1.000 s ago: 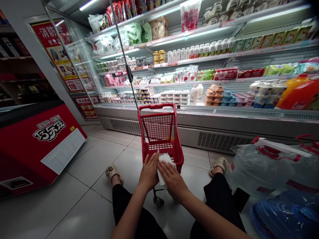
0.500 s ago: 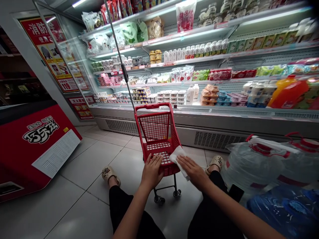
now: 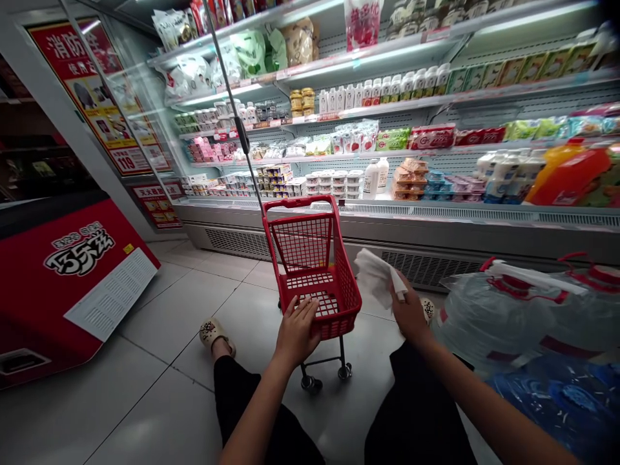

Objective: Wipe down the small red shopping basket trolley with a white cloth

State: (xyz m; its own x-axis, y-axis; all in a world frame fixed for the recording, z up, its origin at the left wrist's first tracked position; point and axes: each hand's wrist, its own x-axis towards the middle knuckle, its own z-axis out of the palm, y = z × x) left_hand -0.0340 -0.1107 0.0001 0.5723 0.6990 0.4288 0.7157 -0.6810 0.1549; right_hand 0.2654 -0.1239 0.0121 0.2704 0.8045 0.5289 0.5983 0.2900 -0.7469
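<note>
A small red shopping cart (image 3: 349,309) with a grid basket stands on the tiled floor between my legs. My left hand (image 3: 296,332) grips its near rim at the left corner, fingers laid over the edge and into the basket. To the right of the basket and apart from it, my right hand (image 3: 411,316) holds a crumpled white cloth (image 3: 378,276), pinched at one corner. The cloth hangs in the air to the left of the fingers. My right thumb is partly hidden by the cloth.
A refrigerated display (image 3: 358,219) full of dairy and drinks runs behind the cart. Large clear water bottles (image 3: 489,316) and a blue bottle (image 3: 562,400) stand at my right. A red freezer (image 3: 72,290) is on the left. My shoe (image 3: 216,336) rests on the floor.
My right hand has lifted the white cloth off the cart's right front corner and moved it to the right and slightly up. My left hand stays on the rim.
</note>
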